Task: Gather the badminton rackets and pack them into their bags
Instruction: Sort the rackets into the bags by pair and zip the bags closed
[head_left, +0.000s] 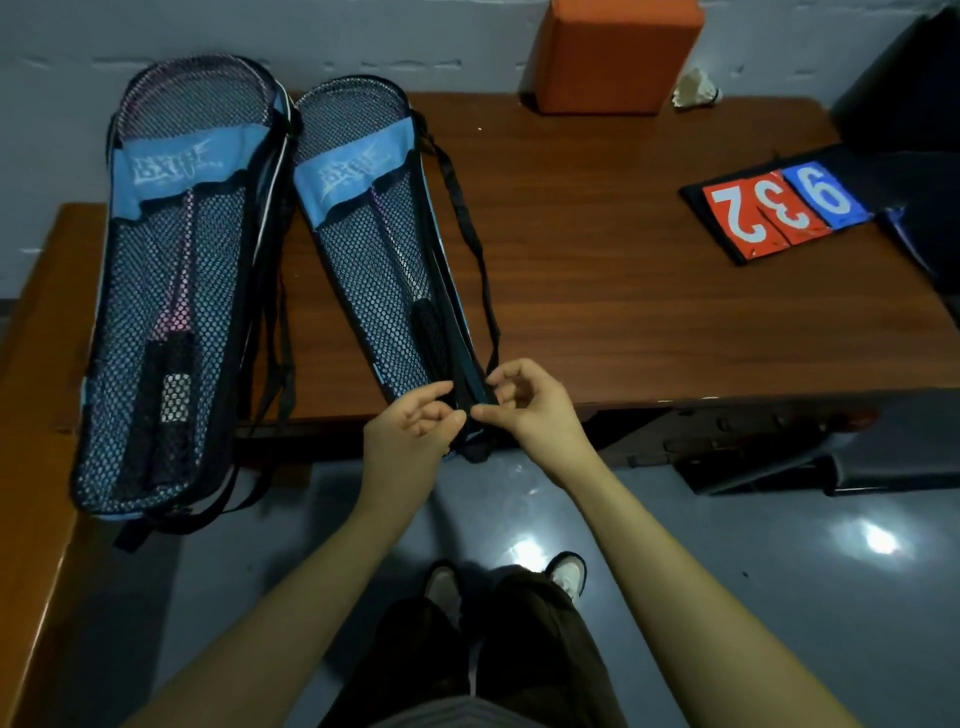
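I see 2 bare forearms reaching forward and converging at the middle. My left hand (410, 428) has its thumb and index finger pressed together in a pinch, the other fingers curled beneath. My right hand (524, 405) mirrors it, thumb and index tip pinched and pointing left, the remaining fingers curled loosely above. The 2 pinches sit just beside each other, fingertips nearly touching.

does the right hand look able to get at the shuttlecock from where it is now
Probably yes, with a long stretch. The right hand pinches the bag at the near edge; the shuttlecock lies at the far edge, with bare table between and nothing in the way.
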